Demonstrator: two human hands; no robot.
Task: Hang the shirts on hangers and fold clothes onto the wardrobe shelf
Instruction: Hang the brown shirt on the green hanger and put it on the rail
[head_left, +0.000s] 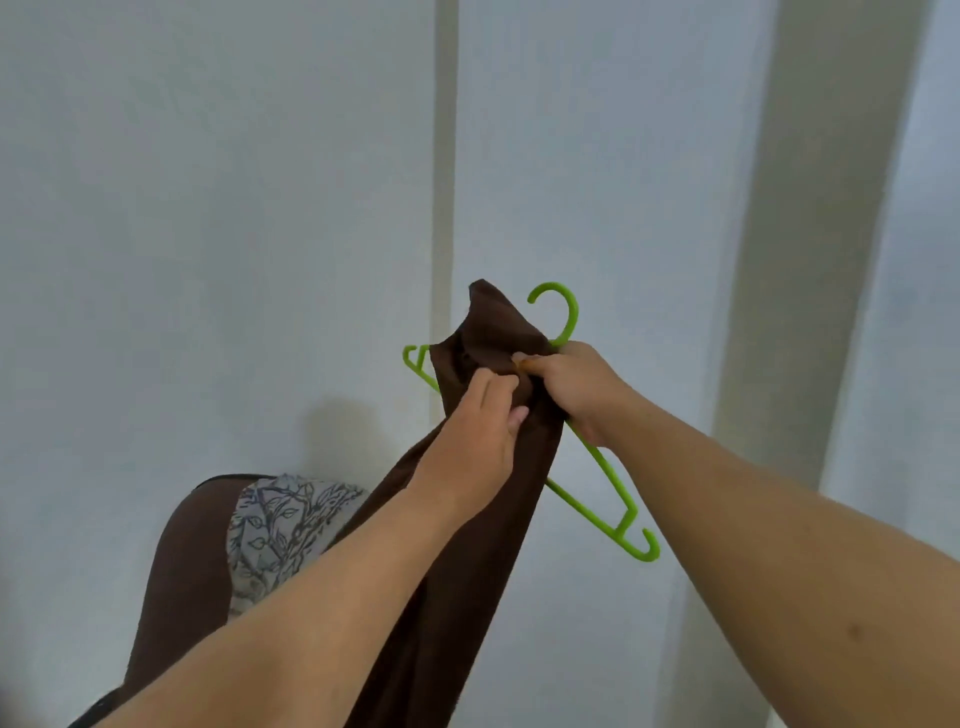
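Observation:
A bright green plastic hanger (602, 467) is held up at mid-frame, tilted, its hook pointing up. A dark brown garment (483, 332) with a grey leaf-patterned panel (280, 525) is bunched over the hanger's middle and left arm and trails down to the lower left. My right hand (571, 384) grips the hanger at the base of the hook together with the brown cloth. My left hand (483, 431) pinches the brown fabric just below and left of it. The hanger's left tip pokes out past the cloth; its right arm is bare.
Pale white wardrobe panels (218, 208) fill the background, with a narrow vertical gap (444, 156) between doors and a beige upright strip (810, 234) at the right. No shelf or rail is in view.

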